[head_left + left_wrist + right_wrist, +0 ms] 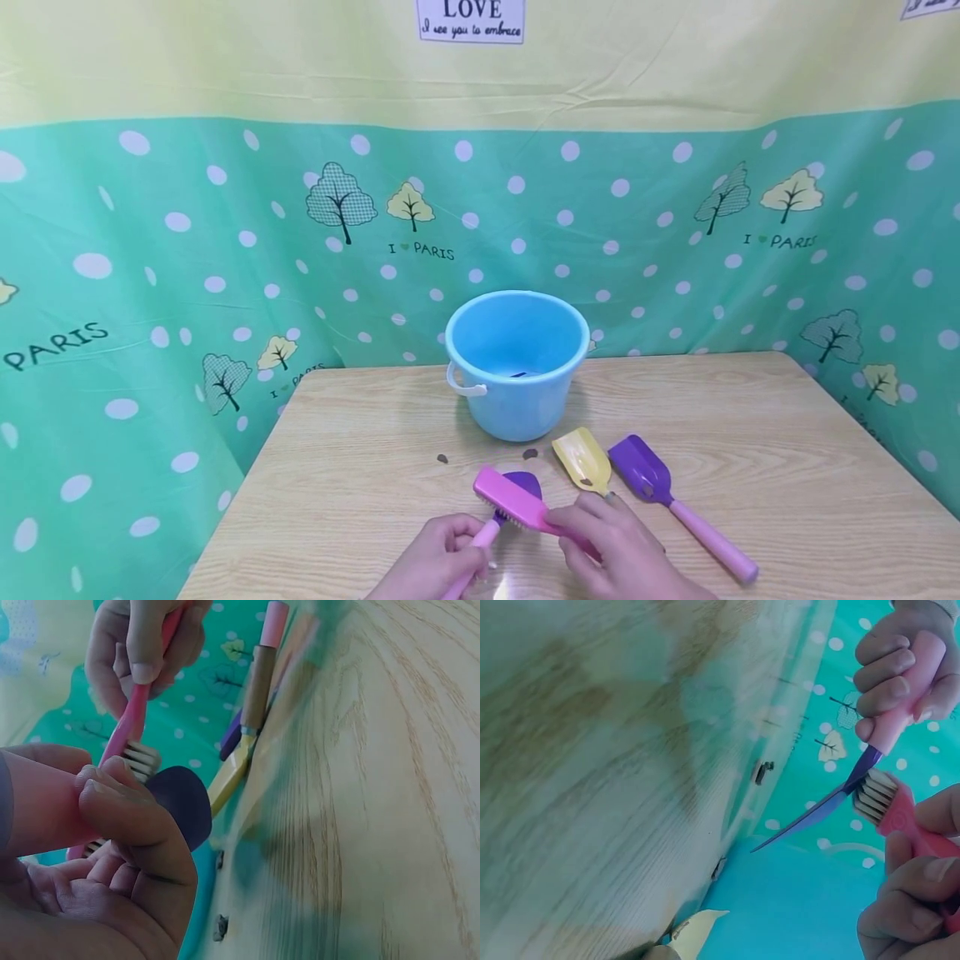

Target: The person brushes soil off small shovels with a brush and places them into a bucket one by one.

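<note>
My left hand (444, 557) grips the pink handle of a toy shovel (821, 810) with a purple blade, held over the table near its front. In my right hand (611, 542) is a pink brush (512, 498) with pale bristles, gripped by its handle. The brush head lies across the shovel where the blade meets the handle, bristles against it in the right wrist view. Just beyond the right hand lies a yellow shovel (583, 458), its handle mostly hidden by that hand. To its right rests a second purple shovel (643, 471) with a pink handle.
A light blue bucket (517, 408) with a white handle stands toward the back of the wooden table (360, 467); something dark shows inside it. Small dark pieces (531, 453) lie in front of the bucket, and bits sit on both lying shovels. A green dotted curtain (420, 275) hangs behind.
</note>
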`<move>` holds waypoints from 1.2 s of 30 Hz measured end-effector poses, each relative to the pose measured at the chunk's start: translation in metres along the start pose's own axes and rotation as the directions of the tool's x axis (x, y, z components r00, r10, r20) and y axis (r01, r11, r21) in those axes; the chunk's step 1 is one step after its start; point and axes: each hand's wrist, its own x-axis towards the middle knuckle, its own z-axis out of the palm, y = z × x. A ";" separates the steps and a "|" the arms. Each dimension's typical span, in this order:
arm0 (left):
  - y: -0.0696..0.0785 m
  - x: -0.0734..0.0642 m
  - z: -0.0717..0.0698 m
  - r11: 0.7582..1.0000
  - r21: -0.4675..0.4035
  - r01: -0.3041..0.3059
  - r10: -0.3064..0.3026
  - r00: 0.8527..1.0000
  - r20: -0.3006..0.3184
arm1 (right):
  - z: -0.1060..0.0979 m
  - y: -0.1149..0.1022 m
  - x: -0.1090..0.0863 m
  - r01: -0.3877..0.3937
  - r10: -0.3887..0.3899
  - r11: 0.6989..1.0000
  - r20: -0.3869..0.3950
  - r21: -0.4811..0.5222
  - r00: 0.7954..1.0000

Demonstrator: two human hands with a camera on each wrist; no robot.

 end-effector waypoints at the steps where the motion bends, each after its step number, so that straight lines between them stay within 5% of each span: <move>1: 0.000 0.000 0.000 1.000 0.007 -0.004 0.004 1.000 0.002 | 0.000 0.000 0.000 -0.002 0.002 1.000 -0.001 -0.006 1.000; 12: -0.002 -0.002 -0.001 0.999 0.038 -0.031 0.030 1.000 0.006 | -0.001 -0.001 -0.003 -0.185 0.184 0.983 0.035 0.016 0.982; 19: -0.003 -0.003 -0.002 0.997 0.067 -0.023 0.024 1.000 -0.014 | 0.001 0.005 -0.004 -0.216 0.216 0.976 0.006 -0.010 0.976; 26: -0.004 -0.003 -0.002 0.995 0.098 -0.029 0.031 0.999 -0.017 | -0.001 0.006 -0.003 -0.336 0.336 0.942 0.054 -0.013 0.940; 36: -0.004 -0.005 -0.002 0.997 0.076 -0.030 0.029 1.000 0.010 | -0.001 0.014 -0.005 -0.355 0.357 0.934 0.042 -0.044 0.933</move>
